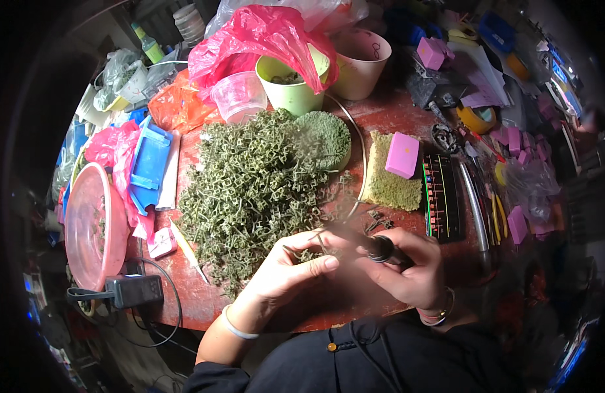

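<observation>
The left hand [292, 265] is cupped at the near right edge of a heap of small green pieces [250, 177], its fingers curled around a few of the same pieces [305, 255]. Beside it, the right hand [410, 272] has its fingers wrapped around a dark cylindrical tool [381, 249], whose end points toward the left hand; the space between them is blurred. The heap covers the middle of the red tabletop [211, 305], with a round green mass [329, 141] against its far right side. Farther right, a pink block [402, 155] rests on a yellow-green spongy slab [381, 180], next to a black panel [445, 203]. Behind the heap stand a clear tub [239, 98] and a light green cup [292, 95], partly covered by a pink plastic bag [263, 36]. A pink basin [86, 229] leans at the left.
</observation>
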Demonstrator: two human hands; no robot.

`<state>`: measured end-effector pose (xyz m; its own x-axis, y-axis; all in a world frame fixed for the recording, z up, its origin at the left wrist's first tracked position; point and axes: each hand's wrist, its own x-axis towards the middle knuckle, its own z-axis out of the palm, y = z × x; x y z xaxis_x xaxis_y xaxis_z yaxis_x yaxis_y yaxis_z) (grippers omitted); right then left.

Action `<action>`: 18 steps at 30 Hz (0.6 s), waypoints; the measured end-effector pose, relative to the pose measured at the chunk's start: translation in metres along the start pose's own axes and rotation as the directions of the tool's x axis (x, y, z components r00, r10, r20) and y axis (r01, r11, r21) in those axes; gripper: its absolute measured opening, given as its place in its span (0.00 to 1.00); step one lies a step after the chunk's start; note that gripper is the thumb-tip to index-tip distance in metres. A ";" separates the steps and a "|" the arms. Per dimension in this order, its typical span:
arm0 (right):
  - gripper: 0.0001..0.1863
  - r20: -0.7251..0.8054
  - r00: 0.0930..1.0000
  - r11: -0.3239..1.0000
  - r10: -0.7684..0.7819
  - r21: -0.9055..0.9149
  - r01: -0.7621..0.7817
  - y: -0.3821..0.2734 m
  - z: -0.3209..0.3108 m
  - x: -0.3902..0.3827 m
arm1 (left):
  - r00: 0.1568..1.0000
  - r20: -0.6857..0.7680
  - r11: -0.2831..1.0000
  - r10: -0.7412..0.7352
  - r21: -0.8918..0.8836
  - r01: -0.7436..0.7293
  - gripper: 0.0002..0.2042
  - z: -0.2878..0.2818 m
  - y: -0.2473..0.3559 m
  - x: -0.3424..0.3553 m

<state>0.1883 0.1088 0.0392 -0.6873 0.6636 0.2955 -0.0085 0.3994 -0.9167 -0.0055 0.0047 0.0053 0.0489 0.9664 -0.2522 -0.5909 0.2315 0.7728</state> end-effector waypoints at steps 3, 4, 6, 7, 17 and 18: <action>0.10 -0.009 1.000 1.000 0.022 0.021 -0.022 0.006 0.009 0.001 | 1.000 -0.015 0.998 0.007 0.070 -0.006 0.12 0.000 0.000 -0.001; 0.10 -0.008 1.000 1.000 0.022 0.021 -0.021 0.006 0.009 0.001 | 0.999 -0.010 0.995 0.036 0.092 -0.035 0.12 -0.002 -0.002 0.000; 0.10 0.025 0.996 0.996 0.082 0.017 -0.082 0.004 0.009 0.001 | 0.996 -0.001 0.987 0.093 0.133 -0.092 0.12 -0.006 -0.006 0.001; 0.10 0.028 0.996 0.996 0.083 0.018 -0.083 0.005 0.010 0.000 | 0.996 -0.003 0.987 0.093 0.131 -0.092 0.12 -0.005 -0.005 0.000; 0.12 0.027 0.999 0.999 0.030 0.019 -0.031 0.000 0.009 0.001 | 0.999 -0.036 0.999 -0.005 -0.037 0.004 0.10 -0.002 -0.004 -0.002; 0.12 0.037 0.999 0.999 0.038 0.024 -0.039 -0.001 0.009 0.001 | 0.999 -0.036 0.998 0.008 -0.056 -0.010 0.09 -0.003 -0.005 -0.002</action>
<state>0.1809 0.1037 0.0383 -0.7133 0.6546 0.2505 0.0009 0.3583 -0.9336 -0.0046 0.0017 0.0001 0.0156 0.9637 -0.2666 -0.6358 0.2154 0.7412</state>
